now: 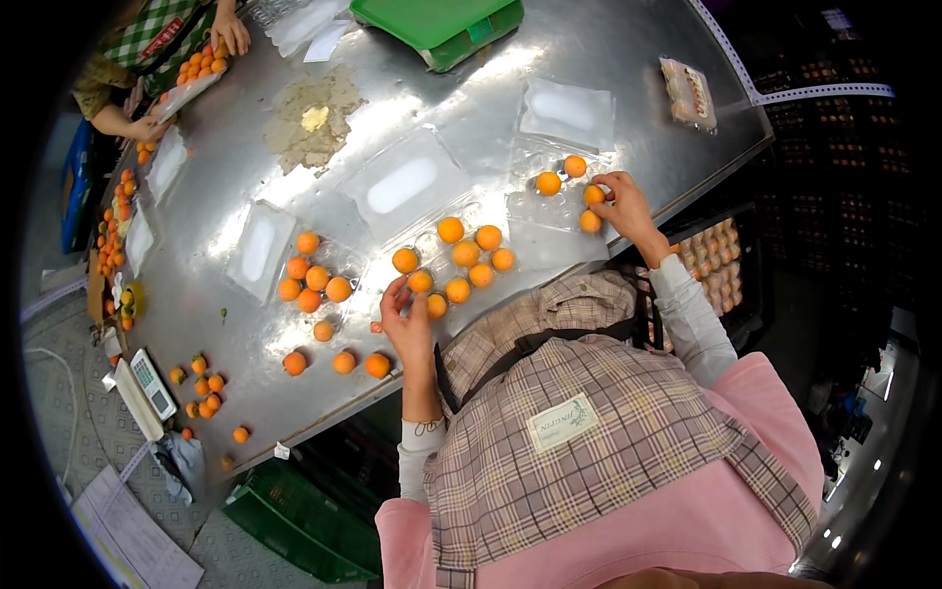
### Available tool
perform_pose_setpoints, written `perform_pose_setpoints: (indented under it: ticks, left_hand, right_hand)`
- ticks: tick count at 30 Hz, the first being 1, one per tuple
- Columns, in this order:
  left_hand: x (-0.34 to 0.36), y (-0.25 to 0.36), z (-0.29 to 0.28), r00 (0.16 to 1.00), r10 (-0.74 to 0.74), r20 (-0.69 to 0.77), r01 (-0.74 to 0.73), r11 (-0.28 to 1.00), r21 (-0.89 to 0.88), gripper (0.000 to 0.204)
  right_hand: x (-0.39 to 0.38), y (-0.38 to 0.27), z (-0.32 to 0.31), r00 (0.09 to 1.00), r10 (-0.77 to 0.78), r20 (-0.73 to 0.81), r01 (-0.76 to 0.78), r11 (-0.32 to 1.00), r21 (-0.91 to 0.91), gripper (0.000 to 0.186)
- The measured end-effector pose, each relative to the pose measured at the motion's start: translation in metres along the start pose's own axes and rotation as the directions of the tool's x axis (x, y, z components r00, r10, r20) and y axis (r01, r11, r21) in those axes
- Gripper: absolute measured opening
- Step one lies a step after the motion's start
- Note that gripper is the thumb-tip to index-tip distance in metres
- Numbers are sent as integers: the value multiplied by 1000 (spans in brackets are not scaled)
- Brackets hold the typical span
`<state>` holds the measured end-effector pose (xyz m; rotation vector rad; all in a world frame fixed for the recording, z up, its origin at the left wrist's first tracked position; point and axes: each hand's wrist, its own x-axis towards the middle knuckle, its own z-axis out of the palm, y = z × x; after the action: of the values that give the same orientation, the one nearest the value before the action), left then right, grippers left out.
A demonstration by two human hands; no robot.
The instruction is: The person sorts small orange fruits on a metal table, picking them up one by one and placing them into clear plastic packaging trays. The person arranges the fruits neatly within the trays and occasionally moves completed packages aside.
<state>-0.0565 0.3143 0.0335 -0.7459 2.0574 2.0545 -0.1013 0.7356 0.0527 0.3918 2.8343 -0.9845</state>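
My left hand (404, 319) is at the near edge of the middle clear plastic tray, fingers curled against a small round orange fruit (419, 282). Several more of these fruits sit in that tray, one (437, 305) right beside my thumb. Over at the right, my right hand (625, 208) pinches another orange fruit (594, 194) at the edge of a second clear tray (530, 208). That tray bears a few other fruits. Left of my left hand, a third tray's cluster of orange fruits (316, 278) lies next to its clear lid (260, 250).
The metal table (442, 108) carries loose fruits, clear lids (392, 184), a green crate (432, 20), a wrapped pack (689, 95) and a scale (152, 385). A co-worker's hands (147, 128) hold a fruit tray at far left. A crate of packed trays (711, 255) stands beneath the right edge.
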Motion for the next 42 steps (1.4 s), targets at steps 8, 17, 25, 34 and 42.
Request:
perform_pose_setpoints:
  ticks: [8, 17, 25, 34, 42]
  left_hand:
    - [-2, -10, 2, 1000, -1, -23, 0, 999, -40, 43]
    - [-1, -4, 3, 998, 45, -45, -43, 998, 41, 43]
    - [-8, 46, 29, 951, 241, 193, -256, 965, 59, 43]
    - [-25, 69, 62, 850, 140, 508, 53, 936, -347, 46]
    - [-17, 39, 37, 800, -63, 596, 451, 718, -530, 43]
  right_hand:
    - [10, 19, -4, 993, 110, 35, -113, 988, 103, 37]
    - [-10, -27, -23, 821, 282, 496, -531, 62, 845, 37]
    - [-29, -121, 9, 782, 157, 603, -623, 217, 752, 40]
    - [-51, -172, 34, 766, -60, 640, -459, 645, 610, 47]
    - [-43, -199, 28, 825, -316, 469, 11, 839, 545, 41]
